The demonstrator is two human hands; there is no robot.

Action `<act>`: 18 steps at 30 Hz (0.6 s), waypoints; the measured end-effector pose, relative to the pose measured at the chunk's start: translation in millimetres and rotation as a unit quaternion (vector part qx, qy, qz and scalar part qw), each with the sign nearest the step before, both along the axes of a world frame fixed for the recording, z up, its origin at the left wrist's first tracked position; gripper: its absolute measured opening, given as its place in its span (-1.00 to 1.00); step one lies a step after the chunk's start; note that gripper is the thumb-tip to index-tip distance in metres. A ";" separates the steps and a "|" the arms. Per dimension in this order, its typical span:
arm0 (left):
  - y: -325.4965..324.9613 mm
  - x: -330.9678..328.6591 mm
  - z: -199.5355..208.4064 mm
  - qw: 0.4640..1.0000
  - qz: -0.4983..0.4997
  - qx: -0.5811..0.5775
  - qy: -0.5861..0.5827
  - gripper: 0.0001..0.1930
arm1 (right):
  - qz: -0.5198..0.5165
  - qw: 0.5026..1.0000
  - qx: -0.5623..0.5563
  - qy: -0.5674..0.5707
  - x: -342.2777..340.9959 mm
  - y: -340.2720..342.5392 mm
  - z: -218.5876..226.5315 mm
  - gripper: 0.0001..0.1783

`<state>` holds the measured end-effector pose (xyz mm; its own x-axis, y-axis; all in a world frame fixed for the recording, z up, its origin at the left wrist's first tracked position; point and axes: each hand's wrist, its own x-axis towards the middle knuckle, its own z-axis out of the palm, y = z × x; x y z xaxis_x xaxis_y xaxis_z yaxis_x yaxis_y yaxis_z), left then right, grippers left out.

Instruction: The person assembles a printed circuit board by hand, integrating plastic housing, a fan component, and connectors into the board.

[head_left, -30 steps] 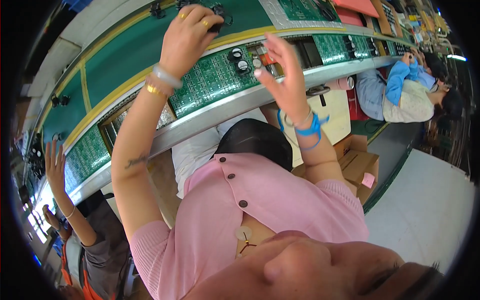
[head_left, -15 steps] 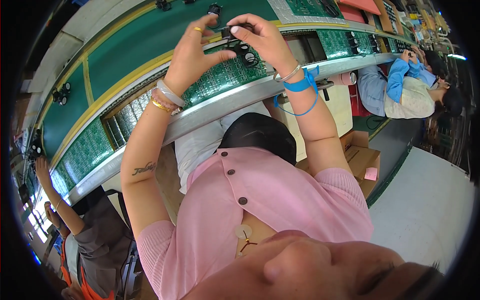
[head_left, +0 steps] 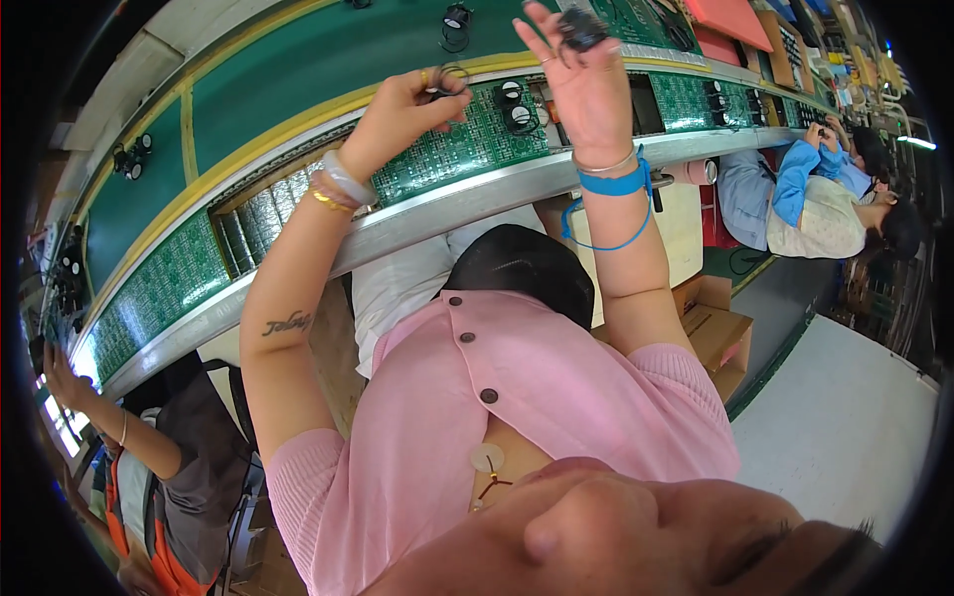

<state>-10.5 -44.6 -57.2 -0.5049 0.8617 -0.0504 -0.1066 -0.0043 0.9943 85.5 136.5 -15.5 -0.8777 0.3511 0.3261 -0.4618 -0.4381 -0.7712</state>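
Note:
My left hand, with a gold ring, is closed in a pinch on a thin black looped cable over the green circuit boards. Farther right, my right hand is raised, its palm facing up and its outer fingers stretched. A small black corded part, blurred by motion, sits at the thumb side of its fingers. Between the hands, a pair of black parts with white round faces lies on a green circuit board. Another black corded part rests on the green belt beyond.
A metal rail edges the bench in front of me. More black parts lie on the green belt at left. Co-workers sit on both sides; one person's hand reaches in at left. A cardboard box stands at lower right.
My hands have moved apart. The right hand has swung up and right with a black part, its palm turning upward. My left hand has closed on a cable. The co-worker's hand at left has shifted.

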 end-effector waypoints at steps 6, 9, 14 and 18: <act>-44.6 -12.1 21.5 0.989 0.044 -0.057 -0.129 -0.71 | 0.088 0.980 0.089 -0.157 46.5 25.3 20.3 -0.66; -63.0 -28.4 7.2 0.982 0.094 -0.002 -0.163 -0.70 | 0.080 0.892 0.296 -0.332 75.0 25.4 22.3 -0.71; -67.3 -32.9 -10.8 0.957 0.135 0.106 -0.233 -0.58 | -0.009 0.804 0.510 -0.304 101.9 7.9 3.8 -0.68; -71.7 -43.9 -22.7 0.951 0.135 0.127 -0.248 -0.57 | -0.080 0.725 0.608 -0.313 97.7 -16.6 3.9 -0.73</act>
<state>-54.4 -116.2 -79.9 -0.6777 0.7203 -0.1479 -0.5237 -0.3315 0.7848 183.2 119.9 -11.5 -0.9670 0.2522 0.0352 0.1761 0.7620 -0.6232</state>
